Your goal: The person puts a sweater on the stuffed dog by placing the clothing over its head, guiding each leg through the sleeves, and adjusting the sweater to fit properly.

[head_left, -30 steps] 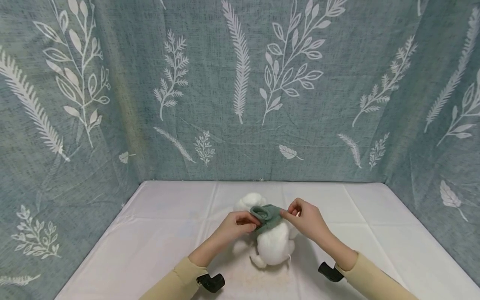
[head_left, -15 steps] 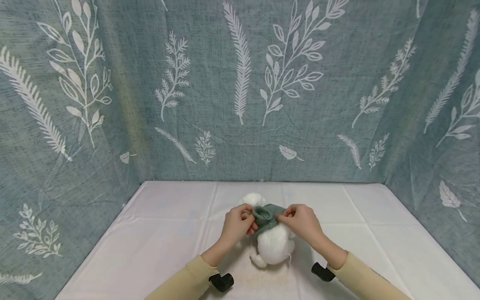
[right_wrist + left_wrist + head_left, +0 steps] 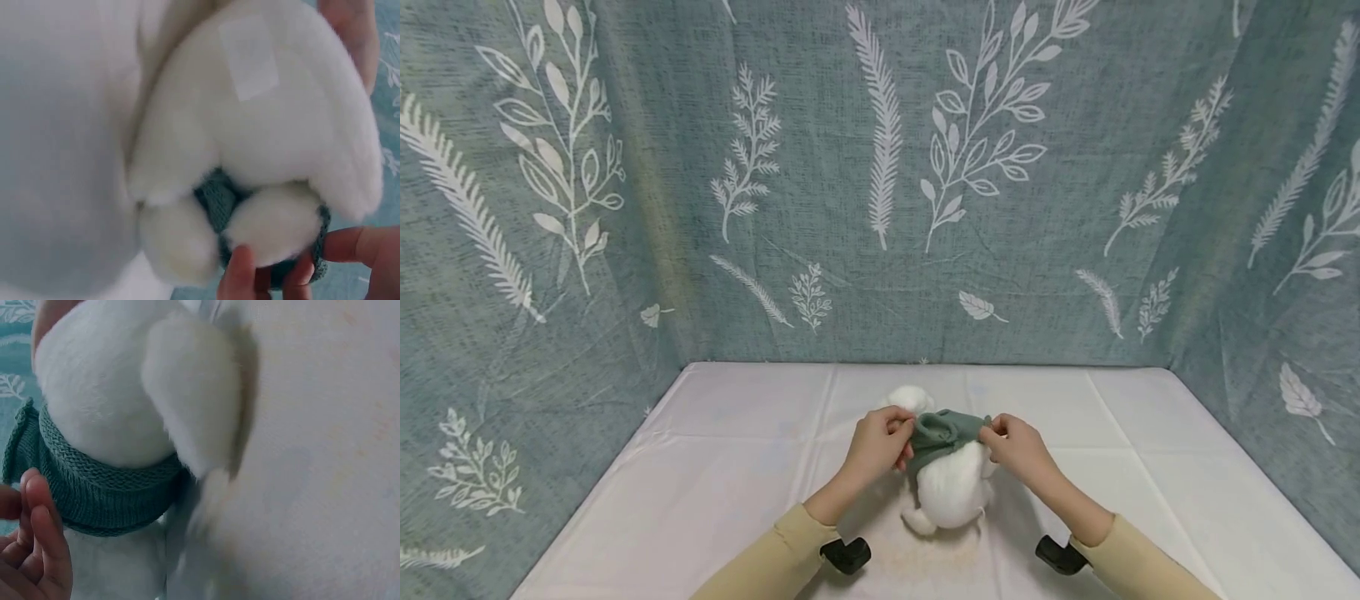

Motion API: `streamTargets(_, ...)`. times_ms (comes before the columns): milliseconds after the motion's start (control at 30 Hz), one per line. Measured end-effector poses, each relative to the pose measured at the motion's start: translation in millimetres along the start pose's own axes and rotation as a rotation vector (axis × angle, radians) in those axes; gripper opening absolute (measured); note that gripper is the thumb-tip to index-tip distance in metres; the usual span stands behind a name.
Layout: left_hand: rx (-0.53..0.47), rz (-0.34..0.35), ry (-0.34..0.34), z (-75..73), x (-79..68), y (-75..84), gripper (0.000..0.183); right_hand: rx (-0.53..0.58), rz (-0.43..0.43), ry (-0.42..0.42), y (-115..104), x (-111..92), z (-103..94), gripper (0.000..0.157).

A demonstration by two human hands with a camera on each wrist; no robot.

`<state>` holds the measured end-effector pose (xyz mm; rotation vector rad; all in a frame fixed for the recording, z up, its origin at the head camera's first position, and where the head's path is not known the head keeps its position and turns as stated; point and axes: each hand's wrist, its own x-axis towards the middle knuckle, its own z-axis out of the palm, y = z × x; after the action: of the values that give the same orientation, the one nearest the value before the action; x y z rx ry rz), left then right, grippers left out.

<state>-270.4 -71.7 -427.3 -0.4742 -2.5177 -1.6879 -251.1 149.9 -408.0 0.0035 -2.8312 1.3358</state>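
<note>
A white plush toy (image 3: pixel 951 492) lies on the table, with a green knitted garment (image 3: pixel 942 433) round it. In the left wrist view the garment's ribbed band (image 3: pixel 112 494) circles the furry body. My left hand (image 3: pixel 876 446) pinches the garment's left edge beside the toy's white far end (image 3: pixel 912 398). Opposite, my right hand (image 3: pixel 1024 446) holds the right edge out sideways between thumb and fingers. Seen from the right wrist, my right thumb (image 3: pixel 353 245) presses the knit beside a rounded white limb (image 3: pixel 275 222). Part of the toy's underside is hidden.
A white cloth covers the table (image 3: pixel 760 417), with faint stains (image 3: pixel 917 560) near the front. Leaf-patterned blue-green curtains (image 3: pixel 820 167) stand behind and at both sides. Black wrist cameras (image 3: pixel 846 556) sit at both sleeves. A white label (image 3: pixel 249 57) is on the toy.
My left hand has let go of the garment's lower left edge and taken it higher up. My right hand moved inward, then back out right, stretching the knit wider.
</note>
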Motion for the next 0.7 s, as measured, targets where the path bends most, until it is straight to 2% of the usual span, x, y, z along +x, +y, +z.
streamTargets(100, 0.021, 0.006, 0.007, 0.7, 0.8, 1.3, 0.014, 0.018, -0.017, -0.007, 3, -1, 1.5, 0.016)
streamTargets(233, 0.101, 0.029, 0.03, 2.4, 2.4, 3.5, 0.012, 0.02, -0.061, -0.011, 2, -1, 1.8, 0.014)
streamTargets(333, 0.113, 0.054, 0.056, 4.6, 5.4, 5.0, 0.006, 0.02, -0.082, -0.014, 2, 0, 0.7, 0.013)
streamTargets(400, 0.086, 0.076, 0.096, 6.2, 8.0, 5.4, 0.003, 0.019, -0.088, -0.009, 3, 1, 0.5, 0.013)
streamTargets(500, 0.079, 0.101, 0.206, 8.4, 12.4, 4.7, 0.004, 0.028, -0.091, -0.003, 4, 2, 1.4, 0.014)
streamTargets(600, 0.193, 0.107, 0.287, 10.3, 15.8, 2.3, 0.005, 0.062, -0.059, -0.021, 6, 3, 3.6, 0.015)
streamTargets(700, 0.334, 0.101, 0.295, 11.6, 17.9, -0.1, 0.005, 0.098, 0.006, -0.058, 6, 5, 5.4, 0.019)
